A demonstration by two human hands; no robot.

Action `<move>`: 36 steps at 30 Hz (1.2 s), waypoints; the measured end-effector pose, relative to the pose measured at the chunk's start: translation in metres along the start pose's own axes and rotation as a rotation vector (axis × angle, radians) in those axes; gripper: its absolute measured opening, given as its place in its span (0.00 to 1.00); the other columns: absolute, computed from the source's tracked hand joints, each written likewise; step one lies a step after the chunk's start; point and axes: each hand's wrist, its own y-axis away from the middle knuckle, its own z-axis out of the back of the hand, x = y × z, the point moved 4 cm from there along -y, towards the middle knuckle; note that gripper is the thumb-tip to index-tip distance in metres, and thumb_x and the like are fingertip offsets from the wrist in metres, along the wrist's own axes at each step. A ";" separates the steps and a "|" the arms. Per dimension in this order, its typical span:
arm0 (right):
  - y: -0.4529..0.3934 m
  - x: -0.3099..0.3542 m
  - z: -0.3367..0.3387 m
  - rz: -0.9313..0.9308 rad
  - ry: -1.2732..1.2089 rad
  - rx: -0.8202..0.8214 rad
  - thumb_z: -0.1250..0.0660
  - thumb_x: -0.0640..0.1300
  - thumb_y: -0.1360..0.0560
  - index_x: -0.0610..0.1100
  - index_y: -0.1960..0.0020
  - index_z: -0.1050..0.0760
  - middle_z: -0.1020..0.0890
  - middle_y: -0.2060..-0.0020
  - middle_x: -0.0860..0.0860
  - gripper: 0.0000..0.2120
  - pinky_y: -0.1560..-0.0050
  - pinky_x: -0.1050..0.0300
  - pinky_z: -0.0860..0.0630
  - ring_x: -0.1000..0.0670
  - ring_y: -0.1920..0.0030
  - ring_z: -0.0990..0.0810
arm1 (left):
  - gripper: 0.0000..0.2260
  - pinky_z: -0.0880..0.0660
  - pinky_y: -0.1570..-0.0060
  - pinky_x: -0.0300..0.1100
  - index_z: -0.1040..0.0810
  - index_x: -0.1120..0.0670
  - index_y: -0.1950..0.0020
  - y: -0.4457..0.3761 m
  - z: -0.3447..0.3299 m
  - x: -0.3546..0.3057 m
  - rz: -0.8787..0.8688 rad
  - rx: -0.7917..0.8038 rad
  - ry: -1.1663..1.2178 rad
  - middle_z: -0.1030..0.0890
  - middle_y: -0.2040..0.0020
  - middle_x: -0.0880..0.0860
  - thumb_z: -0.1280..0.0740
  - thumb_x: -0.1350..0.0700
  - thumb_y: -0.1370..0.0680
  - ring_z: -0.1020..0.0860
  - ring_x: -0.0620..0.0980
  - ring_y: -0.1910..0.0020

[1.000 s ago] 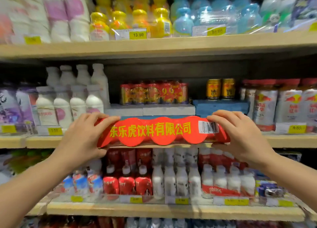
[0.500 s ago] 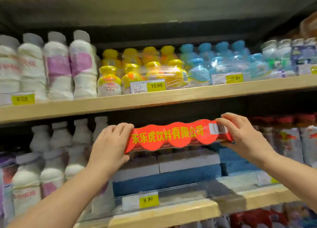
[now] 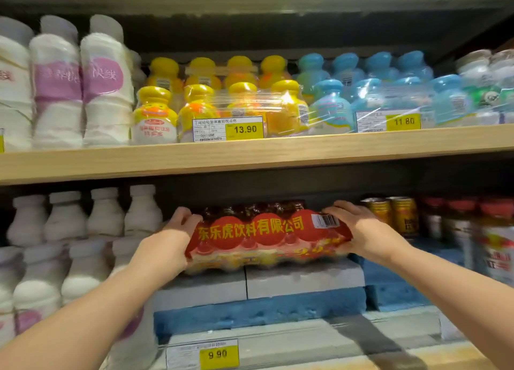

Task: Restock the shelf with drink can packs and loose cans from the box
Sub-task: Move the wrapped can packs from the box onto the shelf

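Note:
A shrink-wrapped pack of drink cans [image 3: 267, 239], red with yellow lettering and a barcode sticker, is held lengthwise between both hands. My left hand [image 3: 169, 241] grips its left end and my right hand [image 3: 358, 228] grips its right end. The pack sits low over the grey foam blocks [image 3: 303, 282] on the middle shelf, its bottom edge at or just above them. Behind it another dark red pack [image 3: 250, 207] shows in the shelf's depth.
Two gold cans [image 3: 395, 216] stand right of the pack, then red-capped bottles [image 3: 495, 247]. White bottles [image 3: 91, 222] fill the left. Blue foam [image 3: 258, 311] lies under the grey blocks. The wooden upper shelf [image 3: 250, 155] carries yellow and blue bottle packs. A 9.90 price tag [image 3: 218, 354] is below.
Both hands raised the pack from in front of the shelf edge and pushed it forward into the middle shelf; the view tilted up and closed in.

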 end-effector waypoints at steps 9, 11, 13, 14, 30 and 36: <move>-0.029 -0.009 -0.002 -0.038 -0.165 0.174 0.30 0.43 0.30 0.50 0.27 0.45 0.39 0.27 0.50 0.37 0.32 0.55 0.35 0.48 0.30 0.36 | 0.33 0.35 0.33 0.41 0.42 0.53 0.28 -0.037 -0.003 0.003 0.053 0.197 -0.007 0.41 0.29 0.53 0.30 0.57 0.29 0.34 0.52 0.33; -0.031 -0.012 -0.007 -0.053 -0.222 0.200 0.31 0.42 0.29 0.51 0.27 0.46 0.39 0.27 0.50 0.36 0.32 0.54 0.34 0.47 0.30 0.36 | 0.33 0.34 0.34 0.41 0.43 0.52 0.27 -0.040 -0.006 0.003 0.040 0.207 0.008 0.40 0.29 0.53 0.30 0.57 0.29 0.34 0.52 0.32; -0.033 -0.013 -0.010 -0.063 -0.274 0.221 0.32 0.40 0.28 0.51 0.27 0.47 0.42 0.26 0.51 0.36 0.32 0.53 0.34 0.47 0.29 0.37 | 0.33 0.34 0.35 0.40 0.45 0.51 0.27 -0.042 -0.008 0.004 0.037 0.219 0.018 0.39 0.29 0.53 0.32 0.57 0.28 0.34 0.52 0.32; -0.034 -0.014 -0.012 -0.066 -0.297 0.229 0.33 0.40 0.27 0.51 0.26 0.47 0.44 0.25 0.51 0.36 0.33 0.53 0.34 0.47 0.29 0.38 | 0.33 0.34 0.35 0.40 0.46 0.51 0.26 -0.042 -0.010 0.004 0.038 0.224 0.018 0.39 0.29 0.52 0.33 0.57 0.27 0.34 0.52 0.32; -0.029 -0.021 -0.047 -0.212 -0.692 -0.131 0.34 0.38 0.27 0.47 0.33 0.36 0.42 0.29 0.46 0.24 0.35 0.47 0.29 0.44 0.30 0.38 | 0.36 0.32 0.35 0.43 0.47 0.48 0.27 -0.045 -0.043 0.009 0.132 0.167 0.285 0.45 0.27 0.52 0.30 0.55 0.29 0.35 0.53 0.31; -0.024 -0.020 -0.058 -0.251 -0.732 -0.075 0.30 0.39 0.31 0.52 0.31 0.45 0.36 0.33 0.44 0.35 0.32 0.43 0.33 0.44 0.32 0.35 | 0.36 0.30 0.36 0.45 0.45 0.49 0.29 -0.045 -0.049 0.009 0.169 0.119 0.320 0.45 0.28 0.54 0.28 0.57 0.31 0.35 0.55 0.32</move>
